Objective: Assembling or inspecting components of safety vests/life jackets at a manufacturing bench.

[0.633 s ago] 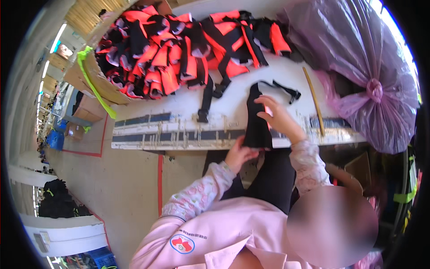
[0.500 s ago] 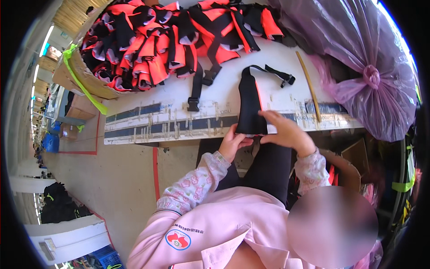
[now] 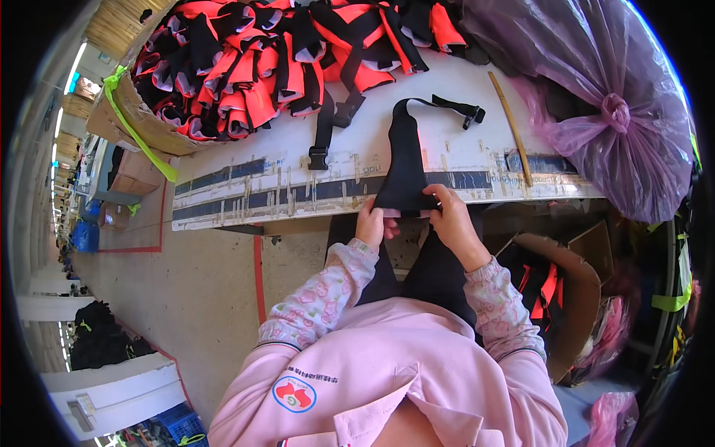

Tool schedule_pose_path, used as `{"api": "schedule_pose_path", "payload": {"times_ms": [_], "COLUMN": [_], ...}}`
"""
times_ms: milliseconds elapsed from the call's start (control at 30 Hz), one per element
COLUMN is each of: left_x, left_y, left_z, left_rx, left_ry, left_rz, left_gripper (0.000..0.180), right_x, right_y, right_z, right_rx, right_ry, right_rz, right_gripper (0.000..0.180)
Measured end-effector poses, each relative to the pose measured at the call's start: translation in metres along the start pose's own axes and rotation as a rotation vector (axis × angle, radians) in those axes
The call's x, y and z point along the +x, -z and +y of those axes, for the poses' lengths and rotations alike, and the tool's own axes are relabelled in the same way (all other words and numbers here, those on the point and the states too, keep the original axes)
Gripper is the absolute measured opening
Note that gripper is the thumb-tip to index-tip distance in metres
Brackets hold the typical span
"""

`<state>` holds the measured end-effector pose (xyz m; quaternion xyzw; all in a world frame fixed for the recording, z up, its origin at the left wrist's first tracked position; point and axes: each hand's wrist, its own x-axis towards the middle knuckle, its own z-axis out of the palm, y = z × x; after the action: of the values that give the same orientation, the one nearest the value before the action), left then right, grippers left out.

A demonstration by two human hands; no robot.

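A black fabric strap piece [image 3: 404, 160] with a bright orange edge lies over the front edge of the white table, its wide end toward me. From its far end a narrow black strap bends right to a black buckle [image 3: 471, 115]. My left hand [image 3: 372, 225] pinches the near left corner of the wide end. My right hand [image 3: 452, 220] grips the near right corner, thumb and fingers closed on the fabric. The wide end is stretched between both hands, just past the table edge.
A heap of orange and black fabric pieces [image 3: 246, 74] fills the back left, one buckle [image 3: 318, 158] hanging toward me. A yellow stick [image 3: 510, 130] lies on the table [image 3: 261, 200]. At right sits a tied purple plastic bag [image 3: 633, 141]. A cardboard box [image 3: 577, 290] stands below right.
My right hand has come down from above the fabric and closed on its right corner. The wide end is now spread and drawn nearer me.
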<state>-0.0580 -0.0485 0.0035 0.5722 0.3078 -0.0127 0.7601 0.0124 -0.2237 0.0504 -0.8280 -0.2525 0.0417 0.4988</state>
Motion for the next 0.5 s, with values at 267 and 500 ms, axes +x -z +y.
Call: {"api": "schedule_pose_path", "payload": {"times_ms": [267,500], "left_x": [-0.014,-0.012], "left_y": [-0.018,-0.028], "left_z": [0.005,0.005], "left_rx": [-0.157,-0.031], "left_ry": [0.108,0.075], "left_rz": [-0.222,-0.140], "left_gripper": [0.033,0.032], "right_x": [-0.003,-0.003], "right_y": [-0.014,-0.017], "right_z": [-0.004,-0.016], "right_rx": [-0.105,-0.328], "right_ry": [-0.033,-0.034], "right_rz": [0.000,-0.057], "right_gripper": [0.039,0.038]}}
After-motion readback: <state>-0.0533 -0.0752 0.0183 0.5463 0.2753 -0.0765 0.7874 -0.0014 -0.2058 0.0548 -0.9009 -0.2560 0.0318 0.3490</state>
